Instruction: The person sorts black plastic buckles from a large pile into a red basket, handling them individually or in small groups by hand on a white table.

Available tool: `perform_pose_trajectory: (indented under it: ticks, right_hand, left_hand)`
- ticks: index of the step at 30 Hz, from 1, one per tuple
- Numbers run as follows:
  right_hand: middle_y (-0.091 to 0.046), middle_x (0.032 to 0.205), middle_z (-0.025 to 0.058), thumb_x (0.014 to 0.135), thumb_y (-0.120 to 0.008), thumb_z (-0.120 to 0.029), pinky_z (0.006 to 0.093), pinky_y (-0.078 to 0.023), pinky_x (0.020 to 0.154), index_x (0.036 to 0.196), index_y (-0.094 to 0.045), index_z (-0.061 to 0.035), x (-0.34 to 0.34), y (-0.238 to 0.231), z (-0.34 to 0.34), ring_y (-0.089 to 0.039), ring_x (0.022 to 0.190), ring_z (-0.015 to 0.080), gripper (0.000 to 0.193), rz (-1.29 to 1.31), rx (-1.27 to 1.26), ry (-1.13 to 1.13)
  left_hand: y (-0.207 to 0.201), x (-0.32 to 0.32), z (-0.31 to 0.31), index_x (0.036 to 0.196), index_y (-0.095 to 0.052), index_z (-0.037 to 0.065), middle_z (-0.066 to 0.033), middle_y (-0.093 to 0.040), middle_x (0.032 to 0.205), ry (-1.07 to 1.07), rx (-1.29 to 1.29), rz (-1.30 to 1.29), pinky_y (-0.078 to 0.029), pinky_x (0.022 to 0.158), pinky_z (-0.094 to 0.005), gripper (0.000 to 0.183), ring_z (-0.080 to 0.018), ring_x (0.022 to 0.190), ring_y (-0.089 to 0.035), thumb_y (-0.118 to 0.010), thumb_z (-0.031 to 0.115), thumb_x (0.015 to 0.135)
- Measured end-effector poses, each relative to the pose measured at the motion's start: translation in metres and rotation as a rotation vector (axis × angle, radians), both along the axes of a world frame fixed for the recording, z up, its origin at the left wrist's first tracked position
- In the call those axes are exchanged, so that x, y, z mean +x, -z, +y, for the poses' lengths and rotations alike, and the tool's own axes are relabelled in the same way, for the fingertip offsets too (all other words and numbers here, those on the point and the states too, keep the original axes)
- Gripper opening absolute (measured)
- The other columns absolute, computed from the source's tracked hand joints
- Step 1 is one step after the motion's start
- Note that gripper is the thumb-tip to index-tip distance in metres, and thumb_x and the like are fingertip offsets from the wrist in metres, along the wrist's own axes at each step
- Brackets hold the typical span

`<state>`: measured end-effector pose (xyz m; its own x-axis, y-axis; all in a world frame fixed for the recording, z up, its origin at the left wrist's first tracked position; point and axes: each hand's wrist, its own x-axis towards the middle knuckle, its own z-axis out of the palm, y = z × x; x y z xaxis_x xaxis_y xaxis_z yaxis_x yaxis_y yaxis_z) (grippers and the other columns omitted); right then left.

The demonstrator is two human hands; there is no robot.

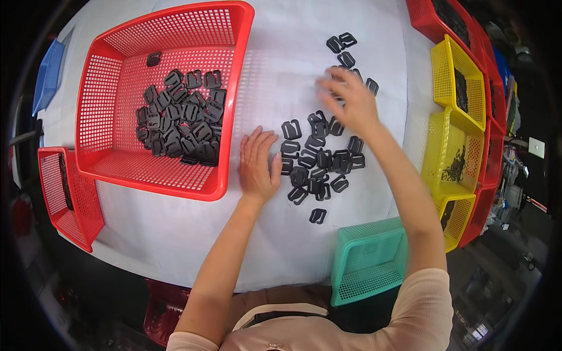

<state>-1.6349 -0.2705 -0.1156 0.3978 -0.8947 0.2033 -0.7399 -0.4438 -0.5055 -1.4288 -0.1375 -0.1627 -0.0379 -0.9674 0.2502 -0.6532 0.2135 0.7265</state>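
Observation:
A loose pile of black plastic strap buckles (323,159) lies on the white table, with a few more buckles (346,59) strung out toward the far side. My left hand (257,167) rests flat on the table between the pile and a large red basket (240,76), fingers stretched out and holding nothing. Over the far part of the buckles reaches my right hand (353,102), its fingers apart and slightly blurred, hiding some buckles beneath it. One single buckle (318,216) sits apart at the near end of the pile. Many similar buckles (184,114) are heaped inside the red basket.
A green basket (369,234) stands at the near right edge, under my right arm. Yellow baskets (433,137) with small dark parts and red baskets line the right side. At the left are a smaller red basket (88,202) and a blue container (50,73).

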Motion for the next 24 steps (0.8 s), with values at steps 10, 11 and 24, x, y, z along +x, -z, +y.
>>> perform_pose_trajectory:
  ticks: [10,11,24]
  right_hand:
    - [-0.045,0.132,-0.0012,0.084,-0.05,-0.047,0.0591,-0.012,0.104,0.118,-0.056,-0.0278,-0.011,0.062,-0.041,-0.028,0.131,0.0273,0.039,0.148,-0.102,0.001]
    - [-0.046,0.131,-0.0012,0.084,-0.052,-0.046,0.0591,-0.012,0.104,0.115,-0.057,-0.0268,0.0,0.058,-0.019,-0.028,0.131,0.0272,0.037,0.124,-0.069,-0.044]
    - [-0.023,0.143,0.0165,0.084,-0.055,-0.035,0.06,-0.024,0.101,0.132,-0.04,-0.0164,-0.025,0.014,0.063,-0.019,0.133,0.0365,0.053,0.249,0.356,0.591]
  left_hand:
    - [0.002,-0.003,-0.001,0.115,-0.05,0.002,-0.0137,-0.049,0.121,-0.016,-0.024,0.046,-0.024,0.105,-0.0456,0.035,-0.0335,0.123,-0.038,-0.052,0.014,0.082]
    - [0.001,-0.003,-0.001,0.115,-0.049,0.002,-0.0146,-0.048,0.122,-0.035,-0.033,0.074,-0.024,0.105,-0.0452,0.036,-0.0344,0.124,-0.036,-0.051,0.014,0.082]
    - [0.004,-0.007,-0.003,0.121,-0.053,0.016,-0.0046,-0.049,0.127,0.094,-0.019,-0.064,-0.019,0.107,-0.0475,0.037,-0.0278,0.128,-0.034,-0.052,0.026,0.085]
